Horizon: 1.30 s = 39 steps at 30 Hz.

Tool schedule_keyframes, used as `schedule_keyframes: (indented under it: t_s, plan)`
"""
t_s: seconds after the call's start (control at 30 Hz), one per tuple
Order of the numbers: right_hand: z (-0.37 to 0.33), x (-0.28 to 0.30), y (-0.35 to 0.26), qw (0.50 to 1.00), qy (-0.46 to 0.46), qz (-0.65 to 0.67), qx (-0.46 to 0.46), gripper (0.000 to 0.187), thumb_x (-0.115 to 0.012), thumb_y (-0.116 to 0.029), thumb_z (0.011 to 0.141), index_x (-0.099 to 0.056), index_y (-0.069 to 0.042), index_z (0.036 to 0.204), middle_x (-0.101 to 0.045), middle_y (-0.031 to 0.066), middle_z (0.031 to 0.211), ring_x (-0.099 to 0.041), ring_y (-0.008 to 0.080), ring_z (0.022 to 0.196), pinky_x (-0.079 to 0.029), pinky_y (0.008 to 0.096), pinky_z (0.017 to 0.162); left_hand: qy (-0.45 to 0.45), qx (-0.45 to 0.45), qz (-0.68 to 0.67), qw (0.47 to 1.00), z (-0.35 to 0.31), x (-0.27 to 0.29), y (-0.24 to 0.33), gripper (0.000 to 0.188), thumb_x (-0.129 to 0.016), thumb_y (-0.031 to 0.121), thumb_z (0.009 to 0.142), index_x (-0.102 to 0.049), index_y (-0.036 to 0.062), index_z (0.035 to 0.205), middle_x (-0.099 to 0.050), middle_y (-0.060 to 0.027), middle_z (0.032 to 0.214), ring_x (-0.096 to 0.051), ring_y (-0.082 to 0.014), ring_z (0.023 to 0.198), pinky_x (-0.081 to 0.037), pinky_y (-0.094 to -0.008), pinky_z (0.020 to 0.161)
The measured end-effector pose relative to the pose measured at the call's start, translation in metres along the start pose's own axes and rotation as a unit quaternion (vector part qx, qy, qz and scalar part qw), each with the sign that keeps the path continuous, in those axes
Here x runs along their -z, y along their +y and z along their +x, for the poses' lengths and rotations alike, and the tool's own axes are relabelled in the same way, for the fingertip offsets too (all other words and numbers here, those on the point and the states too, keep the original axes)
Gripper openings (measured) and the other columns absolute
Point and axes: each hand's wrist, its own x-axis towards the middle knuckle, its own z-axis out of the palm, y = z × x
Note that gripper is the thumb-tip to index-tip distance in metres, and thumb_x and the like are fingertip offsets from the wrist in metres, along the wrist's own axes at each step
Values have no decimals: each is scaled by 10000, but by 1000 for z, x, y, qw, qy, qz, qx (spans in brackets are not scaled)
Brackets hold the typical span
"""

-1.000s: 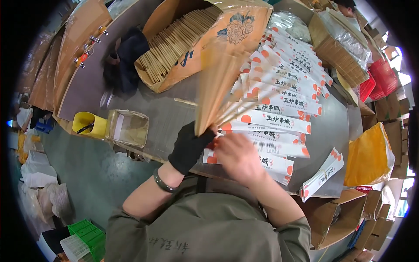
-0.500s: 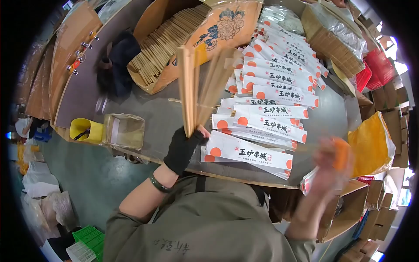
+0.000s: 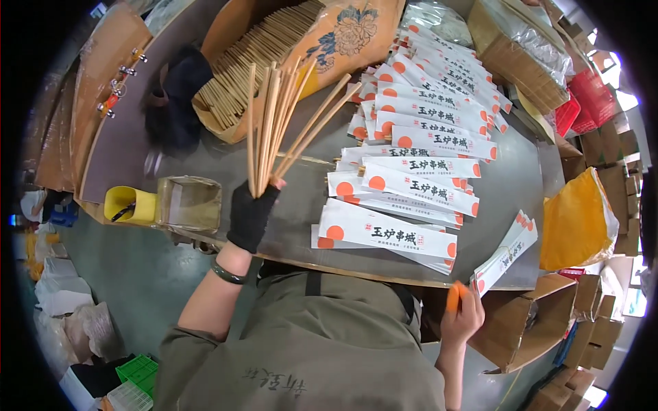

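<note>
My left hand (image 3: 251, 218), in a black fingerless glove, is closed around the lower ends of a bundle of wooden chopsticks (image 3: 274, 130). Their upper ends fan out above the table. At the table's front edge, my right hand (image 3: 464, 316) has its fingers curled, with an orange finger cover (image 3: 453, 298) on one of them. It is beside the near end of a small stack of white paper sleeves (image 3: 506, 255) with orange dots; whether it grips one is unclear. Between my hands lie more sleeves (image 3: 384, 236), part of a long overlapping row with chopstick ends showing at some left edges.
A carton (image 3: 236, 130) full of chopsticks stands at the back left, next to a dark cloth (image 3: 179, 103). A yellow cup (image 3: 130, 204) and a clear box (image 3: 190, 204) sit at the left edge. At right are a yellow bag (image 3: 579, 219) and an open cardboard box (image 3: 528, 329).
My left hand has moved left and down with the chopsticks, which now spread apart. My right hand has come down and left, uncovering the small stack of sleeves.
</note>
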Motion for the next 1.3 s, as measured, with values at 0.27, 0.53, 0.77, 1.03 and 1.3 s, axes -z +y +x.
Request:
schedule_keyframes:
  t_s: [0.27, 0.53, 0.77, 1.03, 1.3]
  plan:
    - [71, -116, -74, 887, -302, -9, 350, 339, -701, -101, 755, -628, 17, 1064, -591, 107, 1005, -591, 256, 878, -488, 361, 679, -50, 176, -285, 941, -34, -18, 16, 253, -628, 265, 935, -657, 16, 961, -567, 11, 642, -569, -76, 620, -433, -230, 588]
    - [73, -127, -68, 901, -226, 38, 370, 249, -705, -111, 743, -634, -2, 956, -585, 84, 946, -605, 229, 861, -493, 330, 673, 0, 172, -251, 953, -54, 8, 9, 199, -652, 149, 893, -637, -24, 990, -664, -53, 873, -621, -113, 753, -503, -249, 710]
    - [73, -131, -58, 924, -222, 139, 279, 200, -750, -77, 709, -650, -29, 875, -604, 56, 872, -607, 234, 738, -490, 331, 595, -36, 193, -170, 966, -61, 29, 4, 186, -677, 137, 866, -645, -26, 949, -662, -56, 814, -625, -118, 740, -509, -261, 704]
    - [88, -121, -59, 907, -291, 303, -18, 152, -765, -70, 783, -627, -31, 834, -566, 18, 745, -495, 130, 631, -396, 262, 562, -8, 126, -40, 991, -61, 51, -7, 169, -692, 189, 819, -632, 35, 856, -604, 3, 706, -510, -61, 605, -393, -227, 550]
    - [102, -102, -59, 849, -345, 373, -148, 135, -756, -36, 797, -624, -8, 801, -534, -19, 732, -433, 70, 664, -357, 236, 586, -77, 80, 10, 994, -51, 77, -4, 138, -725, 123, 798, -652, 19, 852, -657, -37, 744, -592, -106, 698, -484, -276, 670]
